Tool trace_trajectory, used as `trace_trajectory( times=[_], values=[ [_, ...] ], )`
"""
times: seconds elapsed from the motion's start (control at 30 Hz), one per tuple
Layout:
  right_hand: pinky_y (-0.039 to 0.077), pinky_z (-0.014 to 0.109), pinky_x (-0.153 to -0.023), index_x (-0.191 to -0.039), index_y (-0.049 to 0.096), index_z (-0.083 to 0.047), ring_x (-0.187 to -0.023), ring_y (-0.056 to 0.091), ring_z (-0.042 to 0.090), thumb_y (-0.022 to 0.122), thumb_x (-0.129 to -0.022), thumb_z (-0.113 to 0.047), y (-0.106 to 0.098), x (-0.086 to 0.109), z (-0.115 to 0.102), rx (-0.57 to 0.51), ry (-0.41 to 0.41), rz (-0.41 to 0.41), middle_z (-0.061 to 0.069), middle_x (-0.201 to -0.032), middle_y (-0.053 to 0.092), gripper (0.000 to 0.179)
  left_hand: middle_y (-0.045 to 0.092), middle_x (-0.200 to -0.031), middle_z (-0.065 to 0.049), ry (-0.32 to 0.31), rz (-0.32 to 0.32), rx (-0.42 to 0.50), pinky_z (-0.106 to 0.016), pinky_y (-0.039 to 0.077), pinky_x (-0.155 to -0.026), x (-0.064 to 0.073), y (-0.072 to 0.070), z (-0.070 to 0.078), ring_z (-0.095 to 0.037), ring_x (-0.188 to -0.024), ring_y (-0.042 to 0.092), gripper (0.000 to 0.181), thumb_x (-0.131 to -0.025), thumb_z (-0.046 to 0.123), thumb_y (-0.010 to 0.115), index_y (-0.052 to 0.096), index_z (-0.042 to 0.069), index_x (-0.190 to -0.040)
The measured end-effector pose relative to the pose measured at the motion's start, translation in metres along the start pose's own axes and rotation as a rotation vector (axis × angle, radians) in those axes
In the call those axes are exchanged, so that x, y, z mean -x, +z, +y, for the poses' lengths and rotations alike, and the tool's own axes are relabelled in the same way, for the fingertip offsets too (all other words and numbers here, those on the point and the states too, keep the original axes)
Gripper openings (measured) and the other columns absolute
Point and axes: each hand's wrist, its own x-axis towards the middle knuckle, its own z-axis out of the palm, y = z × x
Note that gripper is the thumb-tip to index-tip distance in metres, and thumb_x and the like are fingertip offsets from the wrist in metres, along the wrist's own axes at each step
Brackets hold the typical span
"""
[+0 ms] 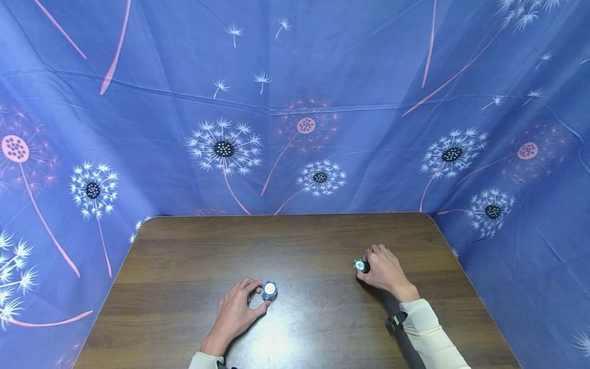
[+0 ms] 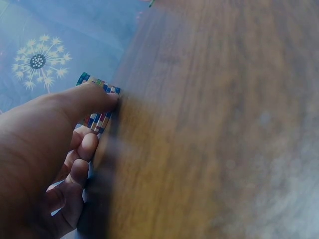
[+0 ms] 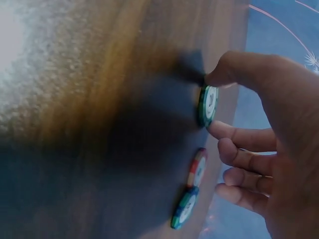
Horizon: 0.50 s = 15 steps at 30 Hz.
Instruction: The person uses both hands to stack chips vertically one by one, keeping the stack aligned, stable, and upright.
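Observation:
On the brown table, my left hand (image 1: 236,310) grips a short stack of poker chips (image 1: 269,290) between thumb and fingers; its top chip is blue-rimmed with a white centre. The stack's multicoloured edges (image 2: 98,121) show beneath the thumb in the left wrist view. Farther right, my right hand (image 1: 384,269) pinches a green-rimmed poker chip (image 1: 360,265) by its edge, thumb on one side and index finger on the other. Near the curled lower fingers in the right wrist view lie a red-rimmed chip (image 3: 198,168) and a blue-and-green chip (image 3: 185,208); the hand hides both in the head view.
The wooden table (image 1: 295,241) has rounded far corners. Blue cloth (image 1: 369,61) printed with dandelions hangs behind it and along both sides. A bright glare spot lies on the tabletop in front of the left hand. A dark band (image 1: 397,320) circles the right wrist.

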Motion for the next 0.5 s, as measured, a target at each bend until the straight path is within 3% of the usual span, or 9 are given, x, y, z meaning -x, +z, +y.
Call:
trace_trajectory(
  times=[0.23,0.5],
  values=[
    [0.052,0.045,-0.071,-0.081,0.065,-0.011,-0.077,0.056,0.026,0.085,-0.068,-0.034,0.006,0.006,-0.003,0.010,-0.026,0.091,0.002,-0.079,0.056,0.033,0.066,-0.106,0.022,0.007,0.009,-0.002,-0.029,0.045,-0.066,0.001,0.000,0.000,-0.001,-0.082,0.052,0.045,-0.076,0.040,0.093,0.080,0.026,-0.117],
    [0.054,0.047,-0.075,-0.081,0.062,-0.016,-0.086,0.062,0.028,0.084,-0.067,-0.037,0.007,0.016,-0.011,-0.010,0.009,0.085,0.002,-0.085,0.061,0.033,0.066,-0.108,0.021,-0.008,-0.006,-0.006,-0.029,0.044,-0.066,0.000,0.000,-0.001,-0.001,-0.085,0.054,0.046,-0.077,0.040,0.093,0.080,0.026,-0.119]
  ],
)
